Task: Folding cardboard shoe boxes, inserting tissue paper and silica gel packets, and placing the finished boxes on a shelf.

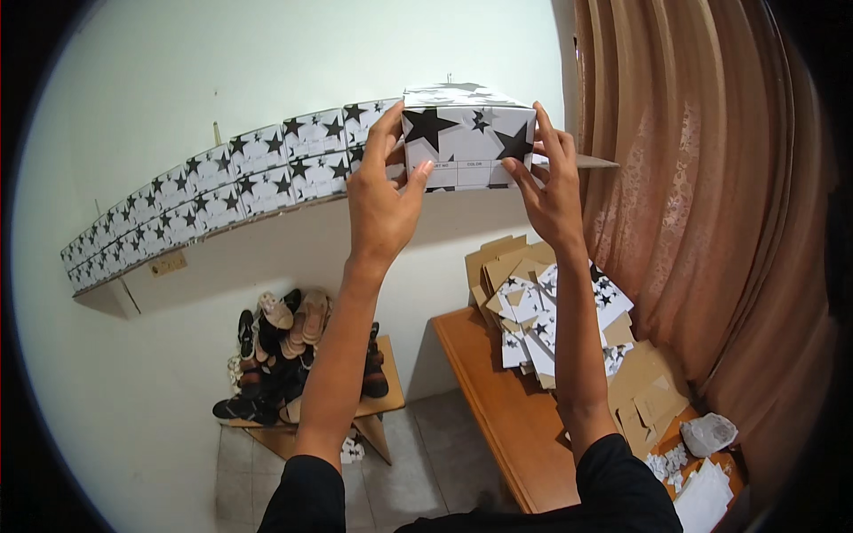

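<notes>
Both arms are stretched up and forward, holding a white shoe box (471, 138) printed with black and grey stars. My left hand (384, 191) grips its left side, thumb on the front face. On the opposite side, my right hand (549, 182) has its fingers along the edge and its thumb on the lower front. The box is level, at the right end of a wall shelf (591, 163). Whether it rests on the shelf is hard to tell. Leftward along the shelf runs a two-high row of matching star-printed boxes (258, 147), partly hidden by my left hand.
Below, a small wooden table (384, 404) bears a heap of shoes (293, 324). At right, a brown desk (484, 391) holds flattened star-print cardboard (533, 324), a plastic bag (708, 435) and white paper scraps (668, 464). A brown curtain (675, 178) hangs along the right.
</notes>
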Motion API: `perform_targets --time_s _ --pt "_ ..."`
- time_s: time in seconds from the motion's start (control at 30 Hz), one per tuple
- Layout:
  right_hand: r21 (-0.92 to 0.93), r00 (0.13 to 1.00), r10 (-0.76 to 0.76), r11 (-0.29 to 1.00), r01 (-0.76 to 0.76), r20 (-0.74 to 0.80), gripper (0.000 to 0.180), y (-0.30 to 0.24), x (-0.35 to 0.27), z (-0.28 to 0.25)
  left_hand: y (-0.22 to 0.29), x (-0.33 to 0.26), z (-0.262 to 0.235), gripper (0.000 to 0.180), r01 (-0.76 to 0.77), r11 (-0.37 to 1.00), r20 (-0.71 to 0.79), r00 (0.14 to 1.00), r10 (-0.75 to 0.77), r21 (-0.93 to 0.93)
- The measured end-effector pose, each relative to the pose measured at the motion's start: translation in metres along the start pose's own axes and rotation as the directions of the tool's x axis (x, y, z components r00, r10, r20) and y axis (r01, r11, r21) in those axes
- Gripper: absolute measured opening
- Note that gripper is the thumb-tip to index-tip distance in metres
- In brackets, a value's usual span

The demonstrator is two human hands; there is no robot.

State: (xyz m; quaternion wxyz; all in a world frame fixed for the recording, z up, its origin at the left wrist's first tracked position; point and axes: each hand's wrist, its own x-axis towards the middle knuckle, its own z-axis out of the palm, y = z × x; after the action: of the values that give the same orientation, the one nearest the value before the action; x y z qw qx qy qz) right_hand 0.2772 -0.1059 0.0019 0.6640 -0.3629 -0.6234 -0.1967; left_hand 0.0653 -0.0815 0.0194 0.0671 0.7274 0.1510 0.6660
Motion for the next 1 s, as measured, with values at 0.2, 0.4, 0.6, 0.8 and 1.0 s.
perform_targets --time_s 0.2,0.4,0.6,0.8,1.0 --pt "0.012 0.997 -0.075 0.997 0.075 -0.011 0.076 0.051 0.050 0.029 -0.049 0.048 0.021 0.069 -0.036 0.998 -0.026 0.999 0.037 0.050" --pt "0.094 0.997 -0.074 0.993 0.074 0.006 0.075 0.121 0.079 0.077 -0.107 0.082 0.048 0.069 -0.015 0.987 -0.064 0.998 0.025 0.158" --pt "0.133 0.997 -0.068 0.989 0.063 0.038 0.074 0.179 0.103 0.122 -0.168 0.107 0.069 0.070 0.009 0.982 -0.083 0.997 0.007 0.190" --pt "0.116 0.997 -0.013 0.993 0.003 0.081 0.073 0.219 0.113 0.155 -0.216 0.125 0.081 0.072 0.092 0.969 -0.084 0.994 -0.075 0.227" --pt "0.118 0.998 -0.014 0.993 0.007 0.064 0.073 0.248 0.119 0.183 -0.253 0.139 0.086 0.074 0.079 0.968 -0.056 0.996 -0.068 0.237"
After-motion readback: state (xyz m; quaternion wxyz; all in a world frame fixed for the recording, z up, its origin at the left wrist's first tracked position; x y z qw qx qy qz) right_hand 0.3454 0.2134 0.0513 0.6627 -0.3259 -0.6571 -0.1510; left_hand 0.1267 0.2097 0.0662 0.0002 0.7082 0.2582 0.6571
